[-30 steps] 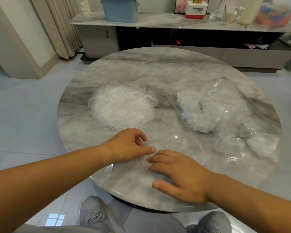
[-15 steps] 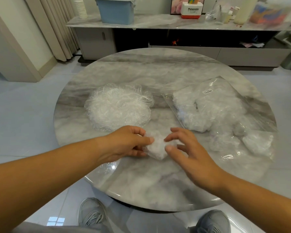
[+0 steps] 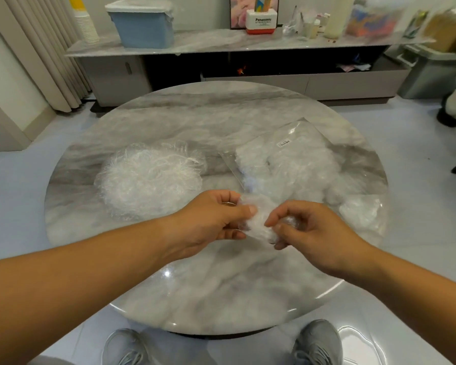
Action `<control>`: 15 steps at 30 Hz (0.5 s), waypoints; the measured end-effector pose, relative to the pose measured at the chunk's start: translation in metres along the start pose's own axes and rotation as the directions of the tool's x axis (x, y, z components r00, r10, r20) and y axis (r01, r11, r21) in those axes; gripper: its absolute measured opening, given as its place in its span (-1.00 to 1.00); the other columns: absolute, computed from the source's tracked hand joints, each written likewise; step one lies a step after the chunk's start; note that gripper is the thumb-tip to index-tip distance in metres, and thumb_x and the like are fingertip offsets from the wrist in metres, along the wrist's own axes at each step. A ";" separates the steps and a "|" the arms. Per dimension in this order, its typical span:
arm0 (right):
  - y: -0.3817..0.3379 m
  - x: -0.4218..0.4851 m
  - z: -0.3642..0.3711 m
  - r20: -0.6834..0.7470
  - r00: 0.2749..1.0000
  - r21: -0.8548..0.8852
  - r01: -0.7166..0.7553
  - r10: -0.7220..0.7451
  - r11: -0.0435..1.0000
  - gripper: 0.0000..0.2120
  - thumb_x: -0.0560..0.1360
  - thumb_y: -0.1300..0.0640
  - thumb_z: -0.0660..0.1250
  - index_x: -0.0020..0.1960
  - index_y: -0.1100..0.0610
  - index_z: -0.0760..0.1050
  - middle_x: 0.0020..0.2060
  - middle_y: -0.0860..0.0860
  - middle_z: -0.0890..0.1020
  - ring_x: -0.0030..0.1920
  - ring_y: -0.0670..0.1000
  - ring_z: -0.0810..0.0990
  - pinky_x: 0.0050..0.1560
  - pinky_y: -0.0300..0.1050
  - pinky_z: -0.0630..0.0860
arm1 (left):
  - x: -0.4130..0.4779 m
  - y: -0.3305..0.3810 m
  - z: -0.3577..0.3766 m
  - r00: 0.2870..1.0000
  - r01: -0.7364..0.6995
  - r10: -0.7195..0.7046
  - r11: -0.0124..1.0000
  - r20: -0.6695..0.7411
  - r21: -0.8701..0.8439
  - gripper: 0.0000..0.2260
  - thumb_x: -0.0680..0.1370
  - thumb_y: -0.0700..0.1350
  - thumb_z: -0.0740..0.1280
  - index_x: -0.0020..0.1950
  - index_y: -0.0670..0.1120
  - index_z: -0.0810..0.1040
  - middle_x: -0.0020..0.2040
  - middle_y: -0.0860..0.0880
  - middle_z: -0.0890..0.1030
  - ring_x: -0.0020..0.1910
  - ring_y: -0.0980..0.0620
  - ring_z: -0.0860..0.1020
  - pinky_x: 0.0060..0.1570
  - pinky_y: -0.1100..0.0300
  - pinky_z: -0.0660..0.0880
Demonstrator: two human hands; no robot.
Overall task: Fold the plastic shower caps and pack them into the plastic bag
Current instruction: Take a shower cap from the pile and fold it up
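Two hands, left (image 3: 211,219) and right (image 3: 304,227), pinch one folded cap (image 3: 259,223) mid-frame; folding looks finished, next: slip it into bag (image 3: 300,164).

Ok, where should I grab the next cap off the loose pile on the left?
Pinch the frilly elastic rim at the near right edge of the loose pile, coming from above with the left hand. The caps lie flat and stacked, so probably only the ruffled edge gives purchase.
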State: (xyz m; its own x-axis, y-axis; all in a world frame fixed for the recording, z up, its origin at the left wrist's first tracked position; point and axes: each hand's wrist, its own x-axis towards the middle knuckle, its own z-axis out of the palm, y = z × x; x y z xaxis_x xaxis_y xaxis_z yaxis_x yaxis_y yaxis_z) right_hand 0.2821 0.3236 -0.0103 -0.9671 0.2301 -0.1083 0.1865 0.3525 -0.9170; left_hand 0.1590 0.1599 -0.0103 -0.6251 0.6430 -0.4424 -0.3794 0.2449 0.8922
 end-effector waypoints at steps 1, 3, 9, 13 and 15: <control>0.002 -0.003 -0.010 -0.011 1.000 -0.009 -0.006 0.005 1.000 -0.75 0.57 0.33 0.35 -0.15 0.05 0.67 -0.33 -0.07 0.69 -0.29 -0.02 0.70 -0.20 -0.30 0.56 | 0.001 0.001 0.008 1.000 -0.018 0.017 0.999 0.010 0.032 -0.84 0.53 -0.19 0.47 0.07 -0.18 0.60 -0.08 -0.18 0.68 -0.16 -0.02 0.64 -0.16 0.18 0.63; 0.006 -0.009 -0.034 -0.088 0.996 0.017 0.020 -0.018 1.000 -0.74 0.55 0.35 0.36 -0.18 0.05 0.68 -0.34 -0.03 0.68 -0.31 -0.01 0.69 -0.23 -0.30 0.55 | 0.003 0.003 0.024 0.995 -0.098 0.096 0.978 0.020 0.184 -0.76 0.55 -0.08 0.46 0.14 -0.16 0.59 0.00 -0.14 0.70 -0.09 0.01 0.67 0.00 0.12 0.63; 0.030 -0.017 -0.110 -0.331 0.944 0.064 0.028 -0.005 0.998 -0.58 0.48 -0.07 0.17 -0.32 0.12 0.67 -0.33 0.10 0.63 -0.25 0.08 0.54 -0.06 0.01 0.43 | 0.008 -0.009 0.062 0.873 -0.473 0.310 0.344 0.377 0.811 -0.59 0.65 0.22 0.16 0.47 0.18 0.45 0.66 0.11 -0.05 0.59 0.25 -0.12 0.52 0.26 -0.06; 0.054 -0.020 -0.121 -0.141 0.956 0.044 -0.253 0.257 0.966 -0.14 0.46 -0.57 -0.02 -0.21 0.12 0.73 -0.26 0.31 0.59 -0.18 0.25 0.58 0.10 0.04 0.54 | 0.020 -0.017 0.077 0.824 -0.516 0.284 0.019 0.490 0.856 -0.41 0.65 0.30 -0.03 0.64 0.12 0.11 0.60 0.05 -0.42 0.51 0.16 -0.49 0.53 0.12 -0.34; 0.057 -0.019 -0.118 -0.096 0.944 0.072 -0.309 0.315 0.948 -0.08 0.41 -0.63 -0.03 -0.15 0.13 0.75 -0.13 0.35 0.65 -0.03 0.34 0.64 0.12 0.05 0.60 | 0.027 -0.015 0.078 0.812 -0.502 0.289 -0.097 0.507 0.859 -0.33 0.62 0.34 -0.11 0.66 0.06 -0.05 0.59 0.02 -0.44 0.52 0.12 -0.49 0.57 0.03 -0.31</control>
State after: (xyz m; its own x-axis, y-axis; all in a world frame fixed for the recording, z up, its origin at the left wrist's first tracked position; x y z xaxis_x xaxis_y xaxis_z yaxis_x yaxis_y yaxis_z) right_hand 0.3319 0.4459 -0.0155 -0.8378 0.4157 -0.3539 0.4631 0.1978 -0.8640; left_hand 0.2011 0.2298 -0.0281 -0.2711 0.9610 -0.0556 0.9368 0.2766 0.2140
